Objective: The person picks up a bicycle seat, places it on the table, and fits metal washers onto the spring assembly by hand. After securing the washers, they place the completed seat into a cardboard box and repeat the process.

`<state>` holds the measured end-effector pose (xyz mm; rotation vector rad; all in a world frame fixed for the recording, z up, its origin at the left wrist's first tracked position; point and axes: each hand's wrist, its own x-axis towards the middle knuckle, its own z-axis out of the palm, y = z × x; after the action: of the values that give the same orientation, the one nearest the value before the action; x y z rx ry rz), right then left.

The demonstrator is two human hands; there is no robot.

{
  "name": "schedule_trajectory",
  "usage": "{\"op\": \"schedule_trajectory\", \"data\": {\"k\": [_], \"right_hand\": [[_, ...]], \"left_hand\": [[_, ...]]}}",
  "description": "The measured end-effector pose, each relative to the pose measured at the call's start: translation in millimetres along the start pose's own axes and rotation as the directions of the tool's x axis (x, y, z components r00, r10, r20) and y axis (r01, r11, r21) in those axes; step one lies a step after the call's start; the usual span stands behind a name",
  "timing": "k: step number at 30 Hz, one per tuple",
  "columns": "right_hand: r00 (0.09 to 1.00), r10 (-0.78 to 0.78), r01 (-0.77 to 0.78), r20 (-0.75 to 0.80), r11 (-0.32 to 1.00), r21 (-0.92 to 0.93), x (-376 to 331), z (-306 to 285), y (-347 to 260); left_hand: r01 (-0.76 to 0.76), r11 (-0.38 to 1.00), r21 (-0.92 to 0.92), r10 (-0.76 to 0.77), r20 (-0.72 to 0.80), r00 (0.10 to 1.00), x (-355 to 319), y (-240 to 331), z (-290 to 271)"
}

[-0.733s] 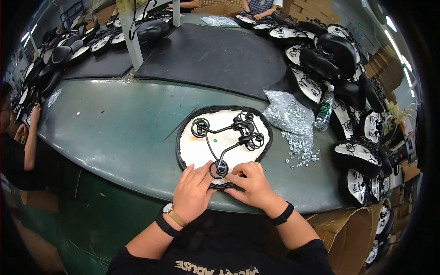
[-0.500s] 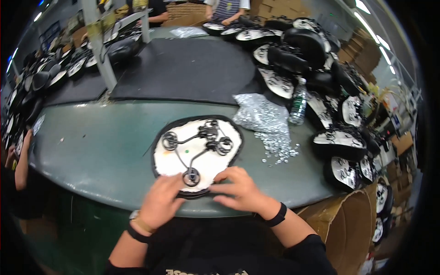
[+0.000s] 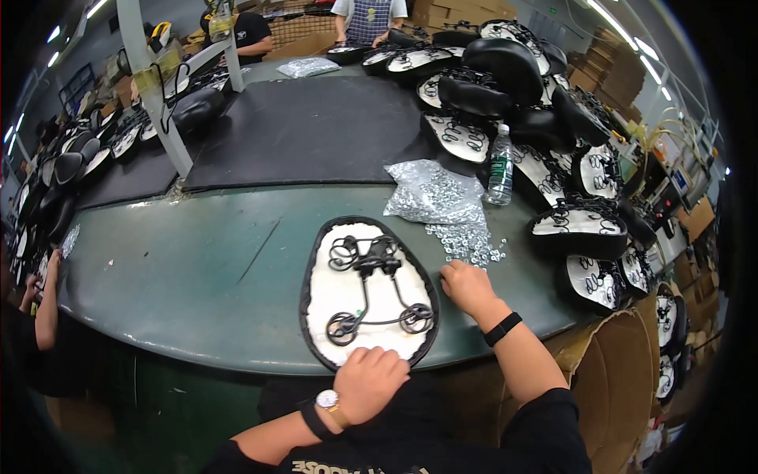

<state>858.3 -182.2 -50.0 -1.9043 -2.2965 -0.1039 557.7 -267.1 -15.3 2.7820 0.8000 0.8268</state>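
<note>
A saddle (image 3: pixel 328 296) lies upside down at the table's near edge, its white underside up within a black rim. A black wire spring frame (image 3: pixel 365 296) with coiled ends rests on that underside. My left hand (image 3: pixel 371 383) has its fingers bent over the saddle's near end, gripping the rim. To the right of the saddle, my right hand (image 3: pixel 470 291) is closed at the near side of a loose spread of small shiny nuts (image 3: pixel 466 243). Its fingertips are tucked under, so whatever they hold is hidden.
Behind the nuts sits a clear plastic bag (image 3: pixel 434 192) of more such pieces, beside an upright water bottle (image 3: pixel 500 166). Stacked saddles (image 3: pixel 580 229) crowd the right side. A cardboard box (image 3: pixel 612 379) stands at lower right, and a metal post (image 3: pixel 150 87) rises at far left.
The saddle has been turned and shifted right and nearer. My right hand has left its edge and moved right to the nuts. My left hand has moved right along the near end.
</note>
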Motion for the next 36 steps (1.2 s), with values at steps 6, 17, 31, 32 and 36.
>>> {"op": "schedule_trajectory", "data": {"k": [6, 17, 31, 32, 36], "right_hand": [[0.999, 0.054, -0.053, 0.005, 0.960, 0.275, -35.4, -24.8, -16.0], [0.944, 0.331, -0.258, 0.008, 0.719, 0.645, -122.2, -12.5, -53.7], [0.935, 0.350, -0.333, 0.061, 0.802, 0.496, -120.8, -20.8, -49.7], [0.934, 0.354, -0.332, 0.046, 0.812, 0.480, -121.8, -25.6, -46.9], [0.866, 0.403, -0.332, 0.296, 0.019, 0.943, -128.4, -48.1, -64.9]], "left_hand": [[-0.040, 0.996, -0.083, 0.041, 0.006, 0.999, -13.1, -16.0, -15.4], [0.095, 0.995, 0.028, -0.093, -0.084, 0.992, -41.5, -51.5, -48.5], [0.135, 0.969, -0.205, -0.165, -0.140, 0.976, -12.1, -11.2, -18.5], [0.124, 0.963, -0.241, -0.165, -0.159, 0.973, -13.1, -11.1, -19.5], [0.032, 0.963, -0.269, -0.097, -0.230, 0.968, -10.8, -1.3, -25.5]]}}
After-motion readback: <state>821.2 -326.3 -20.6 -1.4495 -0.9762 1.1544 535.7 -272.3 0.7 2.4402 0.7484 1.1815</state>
